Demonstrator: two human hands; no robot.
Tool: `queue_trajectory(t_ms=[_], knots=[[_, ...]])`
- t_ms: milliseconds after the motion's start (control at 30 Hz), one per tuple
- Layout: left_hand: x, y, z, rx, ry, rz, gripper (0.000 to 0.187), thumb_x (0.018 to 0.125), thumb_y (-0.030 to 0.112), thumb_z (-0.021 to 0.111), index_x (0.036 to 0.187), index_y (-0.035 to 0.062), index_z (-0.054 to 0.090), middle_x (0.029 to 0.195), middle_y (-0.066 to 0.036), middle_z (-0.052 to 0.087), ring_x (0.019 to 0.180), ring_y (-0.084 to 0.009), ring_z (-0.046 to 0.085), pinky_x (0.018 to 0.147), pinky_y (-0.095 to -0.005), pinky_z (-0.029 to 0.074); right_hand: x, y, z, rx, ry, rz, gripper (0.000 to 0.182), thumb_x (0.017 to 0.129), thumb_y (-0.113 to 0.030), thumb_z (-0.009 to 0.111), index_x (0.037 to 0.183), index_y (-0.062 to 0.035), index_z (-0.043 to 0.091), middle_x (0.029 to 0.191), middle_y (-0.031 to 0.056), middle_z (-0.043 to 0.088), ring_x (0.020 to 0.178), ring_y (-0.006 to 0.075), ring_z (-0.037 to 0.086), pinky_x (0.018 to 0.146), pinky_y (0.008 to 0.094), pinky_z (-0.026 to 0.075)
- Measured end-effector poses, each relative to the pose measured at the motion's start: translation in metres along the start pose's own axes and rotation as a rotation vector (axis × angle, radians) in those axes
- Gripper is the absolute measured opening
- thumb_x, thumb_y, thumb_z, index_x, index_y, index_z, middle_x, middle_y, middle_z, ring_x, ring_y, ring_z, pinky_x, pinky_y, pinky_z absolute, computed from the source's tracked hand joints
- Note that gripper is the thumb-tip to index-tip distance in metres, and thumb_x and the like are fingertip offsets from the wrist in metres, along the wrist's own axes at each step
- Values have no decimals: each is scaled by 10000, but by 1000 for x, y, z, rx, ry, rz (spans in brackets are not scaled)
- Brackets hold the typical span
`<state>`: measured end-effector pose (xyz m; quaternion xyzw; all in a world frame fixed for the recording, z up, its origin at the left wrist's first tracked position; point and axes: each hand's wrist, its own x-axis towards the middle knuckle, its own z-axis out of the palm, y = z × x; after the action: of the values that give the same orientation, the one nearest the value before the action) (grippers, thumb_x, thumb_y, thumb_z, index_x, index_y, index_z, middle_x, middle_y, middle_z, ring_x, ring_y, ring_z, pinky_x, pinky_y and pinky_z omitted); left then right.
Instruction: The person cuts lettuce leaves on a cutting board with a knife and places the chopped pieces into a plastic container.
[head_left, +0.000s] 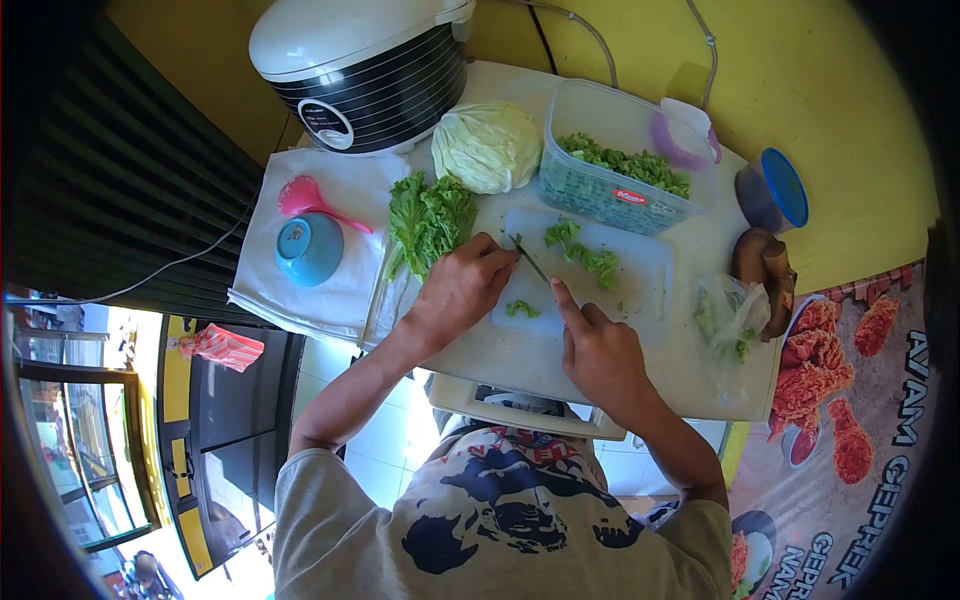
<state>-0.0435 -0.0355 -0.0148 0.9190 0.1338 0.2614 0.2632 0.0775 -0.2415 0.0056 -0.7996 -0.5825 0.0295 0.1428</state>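
Observation:
On the white cutting board (pixel 650 270), my right hand (pixel 605 355) is closed around a knife (pixel 533 262), its index finger stretched along the blade and the handle hidden. My left hand (pixel 468 285) is at the board's left edge with its fingers bent together beside the blade tip; what they hold, if anything, is hidden. Cut green leaf pieces (pixel 590 258) lie beyond the knife, and a smaller bit (pixel 522 309) lies between the hands. A bunch of leafy lettuce (pixel 430 218) rests just beyond my left hand.
Behind the board stand a cabbage (pixel 487 147) and a clear tub (pixel 610 205) of chopped greens. A rice cooker (pixel 370 90) is at the back left, near a blue bowl (pixel 310 250) and pink ladle (pixel 312 200). Rightward are a plastic bag (pixel 728 320) and a blue-lidded container (pixel 772 190).

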Motion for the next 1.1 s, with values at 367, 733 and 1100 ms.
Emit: queue_trajectory(t_ms=[367, 733, 1100], knots=[[3, 3, -4, -69, -12, -47, 210, 928, 66, 740, 1132, 31, 773, 915, -142, 702, 729, -305, 713, 692, -399, 580, -14, 17, 5, 49, 113, 70, 644, 923, -80, 652, 1544, -90, 485, 785, 130, 646, 523, 316, 647, 513, 445, 561], [37, 22, 5, -337, -54, -249, 284, 961, 68, 704, 1228, -26, 731, 975, -169, 783, 760, -177, 746, 725, -319, 596, -29, 16, -10, 141, 243, 81, 576, 958, -52, 623, 1521, -80, 509, 775, 130, 663, 526, 294, 654, 496, 415, 550], [19, 11, 3, -342, -76, -333, 313, 941, 33, 714, 1239, -59, 692, 963, -138, 762, 711, -168, 751, 655, -301, 594, -25, 8, 9, 117, 83, 60, 597, 954, -89, 638, 1534, -82, 495, 772, 130, 644, 513, 313, 641, 504, 435, 557]])
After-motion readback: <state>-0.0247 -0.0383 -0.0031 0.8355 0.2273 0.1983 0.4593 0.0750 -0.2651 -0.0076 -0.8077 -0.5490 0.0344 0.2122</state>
